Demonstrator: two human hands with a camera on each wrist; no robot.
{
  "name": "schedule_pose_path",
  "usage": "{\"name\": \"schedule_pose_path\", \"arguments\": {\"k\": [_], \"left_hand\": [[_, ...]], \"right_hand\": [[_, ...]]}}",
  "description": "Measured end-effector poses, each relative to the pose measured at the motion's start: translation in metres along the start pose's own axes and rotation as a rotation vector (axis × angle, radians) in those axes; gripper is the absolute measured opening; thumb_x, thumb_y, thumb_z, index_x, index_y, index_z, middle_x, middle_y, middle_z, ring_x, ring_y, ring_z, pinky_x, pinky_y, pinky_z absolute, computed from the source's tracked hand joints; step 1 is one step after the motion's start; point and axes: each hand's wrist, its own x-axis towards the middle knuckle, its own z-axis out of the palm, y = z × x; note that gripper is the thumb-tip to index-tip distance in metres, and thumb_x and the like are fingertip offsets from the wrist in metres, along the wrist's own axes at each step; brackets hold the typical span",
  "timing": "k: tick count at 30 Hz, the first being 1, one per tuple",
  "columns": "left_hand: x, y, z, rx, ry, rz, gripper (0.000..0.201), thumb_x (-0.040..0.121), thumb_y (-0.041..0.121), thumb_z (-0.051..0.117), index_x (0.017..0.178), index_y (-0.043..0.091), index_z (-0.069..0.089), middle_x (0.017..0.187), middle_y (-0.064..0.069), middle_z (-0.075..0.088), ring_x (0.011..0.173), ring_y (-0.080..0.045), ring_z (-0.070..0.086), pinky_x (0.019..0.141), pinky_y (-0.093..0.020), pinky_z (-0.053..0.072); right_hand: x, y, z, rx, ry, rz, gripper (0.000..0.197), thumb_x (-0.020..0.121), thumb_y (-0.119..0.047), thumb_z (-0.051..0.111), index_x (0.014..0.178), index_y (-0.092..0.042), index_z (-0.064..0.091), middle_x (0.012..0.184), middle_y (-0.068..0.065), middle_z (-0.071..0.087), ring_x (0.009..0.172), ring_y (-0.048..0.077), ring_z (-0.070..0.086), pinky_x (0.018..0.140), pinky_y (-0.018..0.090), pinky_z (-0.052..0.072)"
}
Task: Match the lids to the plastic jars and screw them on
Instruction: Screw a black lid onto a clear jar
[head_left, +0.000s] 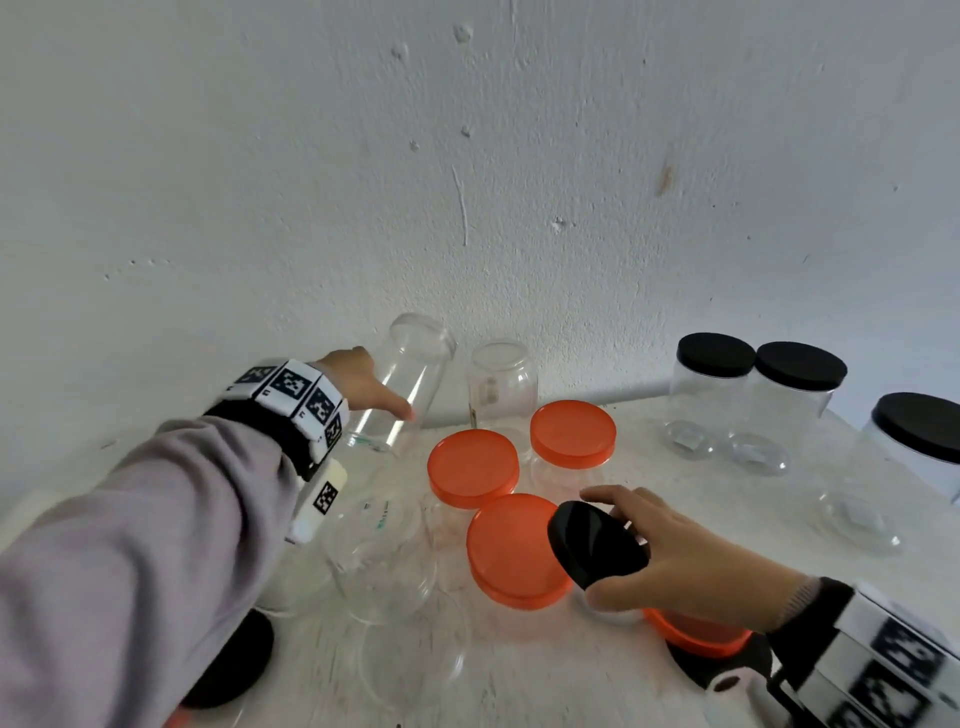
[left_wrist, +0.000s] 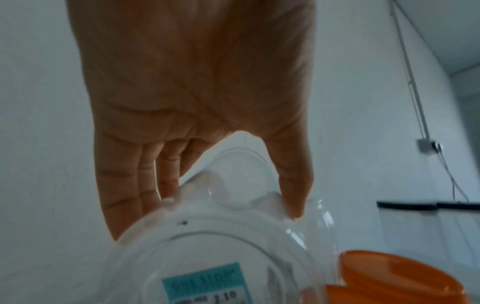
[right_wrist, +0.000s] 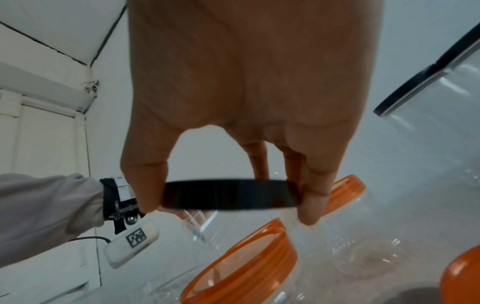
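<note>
My left hand (head_left: 374, 389) grips a tall clear plastic jar (head_left: 400, 384) near the back wall and holds it tilted, open mouth up and away. In the left wrist view the fingers (left_wrist: 135, 185) and thumb wrap the jar's base (left_wrist: 207, 257), which bears a teal price sticker. My right hand (head_left: 670, 551) pinches a black lid (head_left: 597, 545) by its rim, tilted above the orange-lidded jars. In the right wrist view the thumb and fingertips (right_wrist: 314, 197) clamp the black lid (right_wrist: 228, 194) edge-on.
Three orange-lidded jars (head_left: 511, 551) stand mid-table, another orange lid (head_left: 696, 631) under my right wrist. An open short jar (head_left: 501, 384) stands by the wall, more open jars (head_left: 382, 561) below my left forearm. Three black-lidded jars (head_left: 800, 395) stand at right. A black lid (head_left: 234, 660) lies front left.
</note>
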Motion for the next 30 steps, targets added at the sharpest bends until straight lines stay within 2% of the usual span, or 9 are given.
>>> {"name": "schedule_pose_path", "arguments": {"k": [3, 5, 7, 9, 13, 18, 23, 27, 30], "left_hand": [[-0.024, -0.007, -0.007, -0.095, 0.053, 0.037, 0.082, 0.063, 0.057, 0.076, 0.122, 0.010, 0.044, 0.091, 0.001, 0.052, 0.073, -0.013, 0.055, 0.058, -0.026, 0.043], [-0.038, -0.012, -0.007, -0.197, 0.083, 0.079, 0.093, 0.063, 0.054, 0.078, 0.134, 0.011, 0.036, 0.108, 0.000, 0.050, 0.091, -0.016, 0.055, 0.075, -0.029, 0.047], [-0.056, -0.018, -0.002, -0.300, 0.096, 0.115, 0.101, 0.063, 0.050, 0.079, 0.141, 0.011, 0.028, 0.126, -0.004, 0.046, 0.112, -0.019, 0.049, 0.088, -0.030, 0.042], [-0.076, -0.023, 0.004, -0.396, 0.082, 0.140, 0.103, 0.063, 0.047, 0.081, 0.143, 0.014, 0.024, 0.135, -0.005, 0.042, 0.121, -0.019, 0.045, 0.092, -0.028, 0.039], [-0.112, -0.033, 0.027, -0.533, 0.036, 0.199, 0.101, 0.062, 0.038, 0.085, 0.140, 0.022, 0.023, 0.135, -0.004, 0.043, 0.119, -0.018, 0.048, 0.098, -0.033, 0.042], [-0.148, -0.041, 0.066, -0.621, -0.006, 0.289, 0.099, 0.056, 0.039, 0.088, 0.133, 0.028, 0.026, 0.114, 0.008, 0.049, 0.107, -0.008, 0.051, 0.087, -0.026, 0.045], [-0.173, -0.035, 0.112, -0.712, -0.082, 0.348, 0.095, 0.055, 0.033, 0.089, 0.129, 0.032, 0.030, 0.113, 0.013, 0.049, 0.105, -0.006, 0.050, 0.090, -0.027, 0.048], [-0.182, -0.023, 0.148, -0.697, -0.172, 0.422, 0.096, 0.056, 0.035, 0.088, 0.129, 0.031, 0.027, 0.123, 0.009, 0.047, 0.115, -0.009, 0.047, 0.095, -0.023, 0.044], [-0.183, -0.011, 0.167, -0.723, -0.211, 0.418, 0.094, 0.054, 0.033, 0.086, 0.127, 0.033, 0.027, 0.128, 0.011, 0.045, 0.119, -0.010, 0.045, 0.100, -0.028, 0.042]], "right_hand": [[-0.006, -0.012, 0.006, -0.011, -0.031, -0.050, 0.094, 0.050, -0.059, 0.068, 0.135, -0.046, 0.029, 0.113, -0.018, 0.037, 0.105, 0.004, 0.048, 0.081, 0.016, 0.046], [-0.009, -0.019, 0.009, 0.008, -0.020, -0.069, 0.086, 0.057, -0.052, 0.074, 0.131, -0.042, 0.033, 0.115, -0.015, 0.039, 0.104, 0.006, 0.051, 0.079, 0.017, 0.050], [-0.012, -0.025, 0.013, 0.048, 0.002, -0.076, 0.075, 0.063, -0.043, 0.079, 0.126, -0.036, 0.038, 0.116, -0.014, 0.041, 0.104, 0.008, 0.053, 0.077, 0.018, 0.052], [-0.014, -0.029, 0.017, 0.053, 0.042, -0.077, 0.066, 0.066, -0.040, 0.080, 0.120, -0.030, 0.043, 0.116, -0.013, 0.043, 0.104, 0.007, 0.053, 0.081, 0.020, 0.052], [-0.019, -0.034, 0.021, 0.102, 0.121, -0.093, 0.064, 0.065, -0.037, 0.081, 0.118, -0.030, 0.046, 0.117, -0.011, 0.049, 0.103, 0.007, 0.055, 0.085, 0.026, 0.052], [-0.025, -0.038, 0.022, 0.147, 0.187, -0.118, 0.069, 0.070, -0.033, 0.079, 0.128, -0.034, 0.041, 0.120, -0.002, 0.049, 0.102, 0.018, 0.059, 0.082, 0.034, 0.057], [-0.027, -0.046, 0.019, 0.225, 0.271, -0.162, 0.057, 0.075, -0.035, 0.074, 0.124, -0.029, 0.046, 0.112, 0.000, 0.056, 0.083, 0.021, 0.069, 0.061, 0.030, 0.057], [-0.029, -0.054, 0.016, 0.215, 0.265, -0.168, 0.063, 0.072, -0.045, 0.073, 0.128, -0.031, 0.047, 0.112, -0.004, 0.057, 0.089, 0.020, 0.068, 0.075, 0.040, 0.059], [-0.030, -0.060, 0.016, 0.143, 0.222, -0.198, 0.067, 0.073, -0.045, 0.075, 0.131, -0.030, 0.046, 0.118, -0.005, 0.056, 0.098, 0.015, 0.064, 0.084, 0.036, 0.057]]}}
